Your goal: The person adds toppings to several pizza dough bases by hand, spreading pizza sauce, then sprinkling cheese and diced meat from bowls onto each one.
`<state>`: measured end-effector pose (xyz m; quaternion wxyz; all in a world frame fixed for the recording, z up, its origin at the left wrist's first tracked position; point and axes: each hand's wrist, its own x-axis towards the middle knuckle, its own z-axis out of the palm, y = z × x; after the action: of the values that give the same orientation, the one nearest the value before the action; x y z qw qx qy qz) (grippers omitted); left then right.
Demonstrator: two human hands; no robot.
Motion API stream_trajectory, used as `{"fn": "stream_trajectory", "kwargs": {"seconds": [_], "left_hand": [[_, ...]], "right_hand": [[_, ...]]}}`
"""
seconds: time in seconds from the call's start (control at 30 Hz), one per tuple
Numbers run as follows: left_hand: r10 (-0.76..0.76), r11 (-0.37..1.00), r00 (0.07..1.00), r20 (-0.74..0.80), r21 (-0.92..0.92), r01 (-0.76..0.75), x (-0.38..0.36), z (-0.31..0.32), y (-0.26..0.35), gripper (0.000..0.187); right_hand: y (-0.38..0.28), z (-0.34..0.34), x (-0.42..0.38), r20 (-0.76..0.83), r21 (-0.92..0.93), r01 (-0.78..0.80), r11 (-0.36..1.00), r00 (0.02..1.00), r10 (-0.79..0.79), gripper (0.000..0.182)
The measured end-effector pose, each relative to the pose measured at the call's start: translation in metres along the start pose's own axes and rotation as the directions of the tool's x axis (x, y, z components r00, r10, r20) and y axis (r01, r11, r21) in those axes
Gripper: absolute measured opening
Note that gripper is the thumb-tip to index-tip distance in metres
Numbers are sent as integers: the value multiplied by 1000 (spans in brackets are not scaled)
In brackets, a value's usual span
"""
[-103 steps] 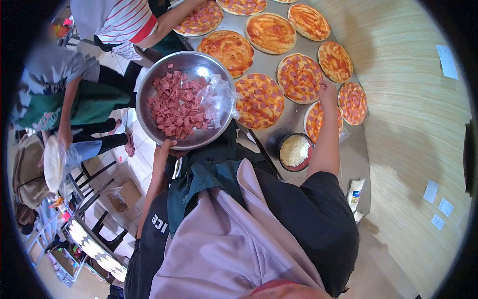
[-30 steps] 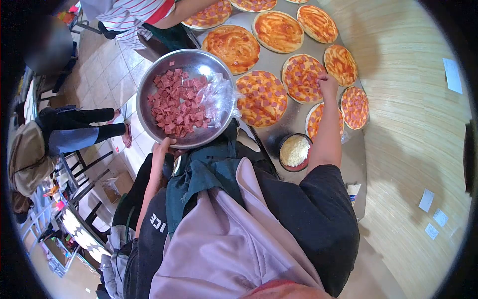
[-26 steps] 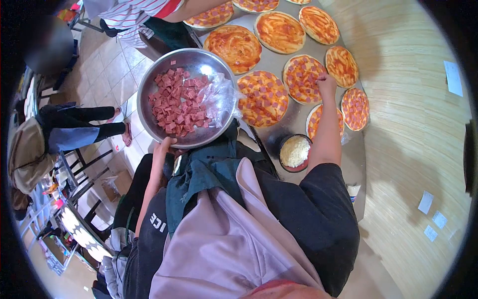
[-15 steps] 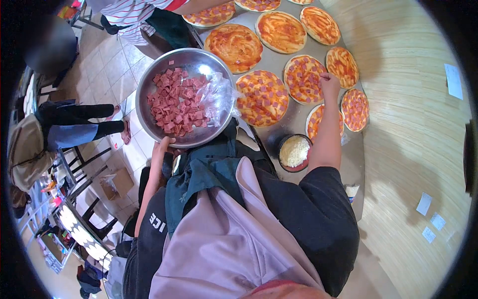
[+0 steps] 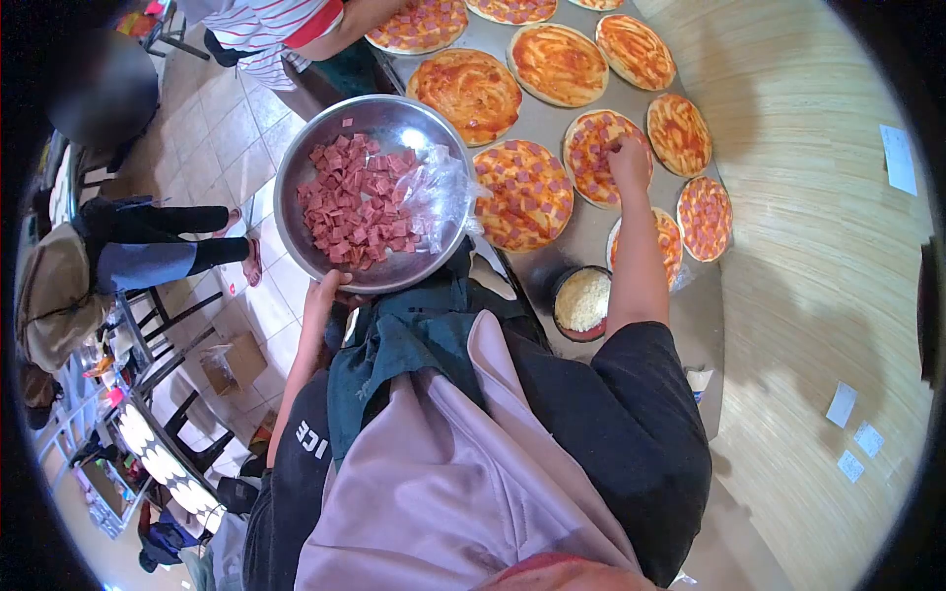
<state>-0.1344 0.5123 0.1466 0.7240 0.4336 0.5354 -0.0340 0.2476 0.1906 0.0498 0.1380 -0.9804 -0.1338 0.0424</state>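
My left hand (image 5: 326, 294) grips the near rim of a large metal bowl (image 5: 372, 114), thumb over the edge. Small pink squares of sliced meat (image 5: 350, 207) fill much of it, and a crumpled clear plastic bag (image 5: 439, 197) lies at its right side. Over a sauced pizza (image 5: 583, 163) with scattered meat squares, my right hand (image 5: 631, 163) points down with fingertips pinched together; whatever they hold is hidden. A pizza topped with meat squares (image 5: 522, 197) lies between the bowl and that hand.
Several more pizzas, some with only sauce (image 5: 559, 64), cover the table (image 5: 680, 295). A tub of grated white cheese (image 5: 583, 300) stands near my body. Another person's arm (image 5: 360, 25) reaches in at the top. A wall (image 5: 808, 246) runs along the right; chairs and people are on the left.
My right hand has moved slightly left across the same pizza, from its right edge towards its middle. The other person's arm has shifted at the top. My left hand stays on the bowl.
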Motion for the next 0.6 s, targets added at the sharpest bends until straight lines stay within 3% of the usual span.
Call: {"fn": "stream_trajectory", "kwargs": {"seconds": [0.13, 0.2, 0.27, 0.3, 0.37, 0.4, 0.57, 0.6], "left_hand": [[-51, 988, 998, 22, 150, 47, 11, -14, -5, 26], [-31, 992, 999, 42, 126, 26, 10, -11, -4, 25], [-32, 992, 997, 76, 123, 23, 2, -3, 4, 24], [-25, 992, 996, 87, 123, 14, 0, 2, 4, 24], [-19, 987, 997, 73, -156, 31, -3, 10, 5, 26], [-5, 992, 996, 86, -122, 15, -7, 12, 8, 29], [-31, 994, 999, 20, -104, 33, -15, 20, 20, 30], [66, 991, 991, 118, 109, -79, -9, 14, 13, 31]], "right_hand": [[37, 11, 12, -8, 215, -109, 971, 993, 114, 11], [68, 7, 19, -49, 298, -168, 940, 980, 191, 11], [106, 8, 28, 55, 529, -336, 779, 930, 364, 13], [109, -1, 31, 42, 530, -332, 780, 929, 367, 13], [117, -18, 32, -105, 499, -356, 790, 880, 463, 11], [119, -25, 34, -109, 498, -354, 791, 880, 462, 11], [133, -27, 51, -214, -12, -404, 915, 895, 392, 15], [138, -23, 55, -227, -39, -408, 912, 893, 389, 15]]}}
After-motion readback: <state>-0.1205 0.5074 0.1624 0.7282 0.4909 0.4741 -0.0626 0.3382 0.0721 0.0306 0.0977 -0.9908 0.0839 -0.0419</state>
